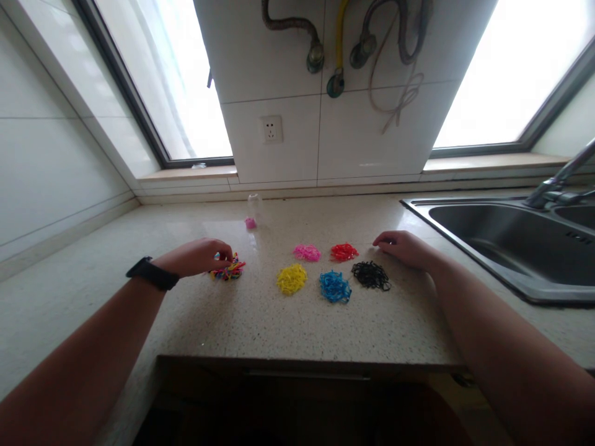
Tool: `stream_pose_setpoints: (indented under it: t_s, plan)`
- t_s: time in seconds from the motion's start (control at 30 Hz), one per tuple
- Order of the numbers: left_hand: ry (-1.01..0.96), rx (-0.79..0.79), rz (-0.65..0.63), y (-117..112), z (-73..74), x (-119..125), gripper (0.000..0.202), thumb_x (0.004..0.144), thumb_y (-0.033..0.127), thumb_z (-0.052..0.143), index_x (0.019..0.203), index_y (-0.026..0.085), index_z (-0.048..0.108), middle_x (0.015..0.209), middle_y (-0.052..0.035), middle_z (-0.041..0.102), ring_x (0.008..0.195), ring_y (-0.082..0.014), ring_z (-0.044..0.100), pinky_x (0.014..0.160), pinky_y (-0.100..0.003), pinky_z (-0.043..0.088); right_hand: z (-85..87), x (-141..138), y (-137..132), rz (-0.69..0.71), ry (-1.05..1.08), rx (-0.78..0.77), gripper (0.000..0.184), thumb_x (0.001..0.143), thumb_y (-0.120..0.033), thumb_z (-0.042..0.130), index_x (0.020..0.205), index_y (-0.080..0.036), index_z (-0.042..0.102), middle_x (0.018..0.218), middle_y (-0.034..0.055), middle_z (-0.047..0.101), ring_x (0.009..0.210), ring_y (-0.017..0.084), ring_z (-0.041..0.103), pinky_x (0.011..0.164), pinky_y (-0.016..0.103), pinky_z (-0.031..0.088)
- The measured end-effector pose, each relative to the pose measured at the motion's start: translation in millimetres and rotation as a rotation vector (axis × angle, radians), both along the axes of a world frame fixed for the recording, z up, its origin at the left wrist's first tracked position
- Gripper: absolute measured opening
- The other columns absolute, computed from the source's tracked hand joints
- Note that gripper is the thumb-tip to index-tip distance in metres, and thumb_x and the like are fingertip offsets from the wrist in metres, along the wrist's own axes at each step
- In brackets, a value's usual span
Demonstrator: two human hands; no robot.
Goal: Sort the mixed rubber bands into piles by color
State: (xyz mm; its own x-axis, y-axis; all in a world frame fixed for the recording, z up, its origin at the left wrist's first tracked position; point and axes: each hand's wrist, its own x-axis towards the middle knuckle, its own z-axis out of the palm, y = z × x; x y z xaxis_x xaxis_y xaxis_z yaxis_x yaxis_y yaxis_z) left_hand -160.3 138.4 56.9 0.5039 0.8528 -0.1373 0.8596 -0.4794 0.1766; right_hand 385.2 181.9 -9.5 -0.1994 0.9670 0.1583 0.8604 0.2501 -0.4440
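On the left of the counter, my left hand (204,255), with a black band on its wrist, bends over a heap of mixed-colour small rubber bands (227,271). Its fingertips pinch into that heap. Sorted piles lie to the right: pink rubber bands (307,252), red rubber bands (344,252), yellow rubber bands (292,279), blue rubber bands (335,287) and black rubber bands (370,275). Just beyond the black pile, my right hand (403,248) is low over the counter, thumb and fingers drawn together. Whatever its fingertips hold, if anything, is too small to make out.
A clear bottle-like container (255,205) stands toward the wall, with a pink piece (250,223) in front of it. A steel sink (502,241) with a faucet (553,189) occupies the right side. The counter's front edge (307,358) runs below the piles.
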Motion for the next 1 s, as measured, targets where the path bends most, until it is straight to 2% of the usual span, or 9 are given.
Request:
stream_pose_setpoints:
  t_s: [0.27, 0.5, 0.83, 1.0]
  plan:
    - [-0.056, -0.012, 0.026, -4.9, 10.2, 4.3, 0.029, 0.091, 0.044, 0.055, 0.097, 0.022, 0.072, 0.087, -0.0019, 0.071, 0.070, -0.0141, 0.060, 0.065, -0.026, 0.039, 2.1, -1.6, -1.4, -0.003, -0.003, -0.004, 0.021, 0.083, -0.028, 0.058, 0.093, -0.023, 0.075, 0.085, 0.0042, 0.074, 0.072, 0.019, 0.065, 0.068, 0.030, 0.049]
    - [-0.021, 0.046, 0.038, -10.6, 23.2, 8.5, 0.030, 0.092, 0.046, 0.055, 0.097, 0.023, 0.073, 0.085, -0.0017, 0.070, 0.071, -0.0149, 0.060, 0.066, -0.027, 0.040, 4.6, -3.0, -3.0, -0.006, -0.014, -0.020, 0.023, 0.084, -0.028, 0.056, 0.095, -0.022, 0.075, 0.084, 0.0041, 0.074, 0.072, 0.019, 0.065, 0.068, 0.030, 0.049]
    - [-0.052, 0.086, 0.010, -13.6, 26.5, 13.0, 0.032, 0.092, 0.049, 0.055, 0.094, 0.023, 0.072, 0.082, -0.0015, 0.070, 0.068, -0.0140, 0.059, 0.063, -0.027, 0.038, 5.0, -4.1, -3.3, -0.011, -0.002, -0.014, 0.020, 0.083, -0.027, 0.058, 0.092, -0.024, 0.076, 0.087, 0.0043, 0.075, 0.075, 0.020, 0.067, 0.069, 0.031, 0.050]
    - [-0.030, 0.100, 0.046, -12.4, 26.1, 8.8, 0.033, 0.091, 0.050, 0.054, 0.090, 0.023, 0.072, 0.081, -0.0017, 0.070, 0.066, -0.0142, 0.058, 0.062, -0.027, 0.036, 4.5, -4.1, -3.2, -0.024, -0.010, -0.020, 0.021, 0.083, -0.029, 0.058, 0.093, -0.023, 0.076, 0.087, 0.0044, 0.075, 0.075, 0.020, 0.067, 0.070, 0.032, 0.050]
